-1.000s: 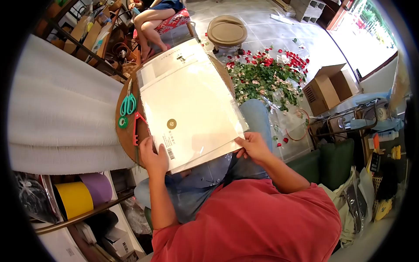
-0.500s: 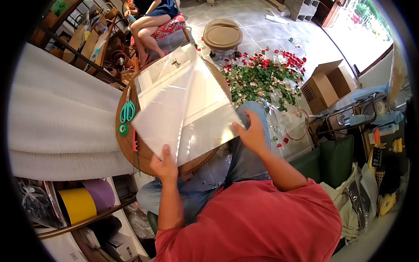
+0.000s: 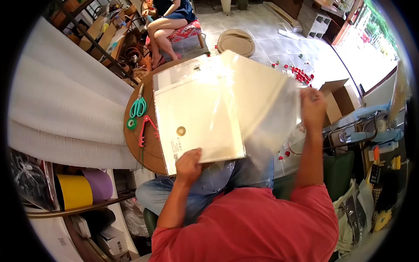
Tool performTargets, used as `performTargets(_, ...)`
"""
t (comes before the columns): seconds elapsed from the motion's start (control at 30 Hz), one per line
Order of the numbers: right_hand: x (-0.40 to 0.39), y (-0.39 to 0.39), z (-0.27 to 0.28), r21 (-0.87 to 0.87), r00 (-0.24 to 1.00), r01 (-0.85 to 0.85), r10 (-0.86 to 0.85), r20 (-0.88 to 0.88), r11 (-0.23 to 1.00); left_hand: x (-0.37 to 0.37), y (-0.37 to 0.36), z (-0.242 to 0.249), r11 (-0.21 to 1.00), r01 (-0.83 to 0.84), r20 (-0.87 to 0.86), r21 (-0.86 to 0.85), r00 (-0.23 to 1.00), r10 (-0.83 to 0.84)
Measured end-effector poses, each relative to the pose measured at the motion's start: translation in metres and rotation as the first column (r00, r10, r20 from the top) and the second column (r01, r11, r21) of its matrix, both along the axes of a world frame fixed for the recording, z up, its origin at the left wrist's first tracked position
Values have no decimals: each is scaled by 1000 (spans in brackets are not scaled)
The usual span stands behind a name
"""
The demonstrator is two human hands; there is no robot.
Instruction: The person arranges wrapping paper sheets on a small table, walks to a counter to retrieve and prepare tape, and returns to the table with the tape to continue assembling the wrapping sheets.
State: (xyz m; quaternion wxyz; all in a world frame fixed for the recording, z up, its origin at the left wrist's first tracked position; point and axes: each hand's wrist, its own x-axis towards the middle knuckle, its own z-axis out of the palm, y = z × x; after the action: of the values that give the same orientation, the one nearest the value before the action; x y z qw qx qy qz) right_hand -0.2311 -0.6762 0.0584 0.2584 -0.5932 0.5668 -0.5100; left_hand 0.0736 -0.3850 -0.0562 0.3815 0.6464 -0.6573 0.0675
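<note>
A clear plastic packet of cream wrapping paper (image 3: 198, 118), printed with a round gold logo and a barcode, lies over the round brown table (image 3: 146, 155). My left hand (image 3: 189, 167) is closed on its near edge, thumb on top. Off to the right, my right hand (image 3: 313, 107) is closed on the edge of a translucent whitish sheet (image 3: 273, 109), which is blurred and fans out from the packet. Left of the packet on the table are green-handled scissors (image 3: 138, 107), a roll of green tape (image 3: 132, 124) and a red hinged tool (image 3: 143, 131).
Beyond the table stands a beige round stool (image 3: 236, 42), and a person (image 3: 168, 24) sits at the back left. Red flowers (image 3: 302, 75) lie on the floor near an open cardboard box (image 3: 340, 98). A shelf with yellow and purple rolls (image 3: 76, 192) is at my left.
My right hand has swung out to the right and up with the translucent sheet, which now spreads over the flowers. The packet's printed logo has come into view. My left hand has shifted slightly right.
</note>
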Motion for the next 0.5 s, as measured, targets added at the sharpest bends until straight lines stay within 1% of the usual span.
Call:
performTargets(0.03,-7,-4,28,-34,1000,16,-17,-24,999,-8,-3,-5,997,52,-21,-51,998,-53)
performTargets(0.07,-10,-10,47,-237,996,-55,70,56,970,-14,-5,-5,996,91,-23,-18,996,-92)
performTargets(0.1,-10,-13,70,-221,984,-117,143,104,968,-18,-7,-4,991,132,-29,17,991,-132)
performTargets(0.13,-4,-18,85,-234,934,-219,273,231,947,-20,-7,-5,992,129,-33,12,991,-128)
performTargets(0.17,8,-17,105,-281,935,-300,339,103,912,-22,-8,-5,989,135,-47,54,990,-133)
performTargets(0.2,25,-16,123,-348,934,-347,353,-48,871,-23,-9,-5,985,142,-59,96,989,-137)
performTargets(0.23,45,-14,136,-385,910,-402,410,-67,831,-23,-9,-4,986,142,-58,93,989,-137)
performTargets(0.27,65,-19,142,-440,867,-471,493,-72,765,-23,-10,-3,985,149,-65,92,988,-143)
performTargets(0.3,85,-11,156,-501,867,-493,449,-215,712,-22,-11,-2,984,156,-71,90,986,-150)
performTargets(0.33,108,-7,161,-584,854,-501,475,-214,638,-22,-12,-4,984,154,-66,84,987,-149)
performTargets(0.37,126,6,167,-574,823,-562,472,-316,595,-22,-11,-9,985,150,-65,84,987,-144)
performTargets(0.4,144,22,167,-555,754,-652,521,-399,517,-20,-11,-11,986,144,-63,85,988,-139)
performTargets(0.43,168,41,156,-561,680,-724,553,-482,401,-20,-10,-10,987,141,-58,83,989,-136)
performTargets(0.47,189,57,136,-381,515,-856,501,-696,350,-19,-9,-8,976,166,-73,139,985,-157)
performTargets(0.5,208,87,119,-260,354,-930,449,-820,259,-18,-7,-7,962,191,-89,195,980,-177)
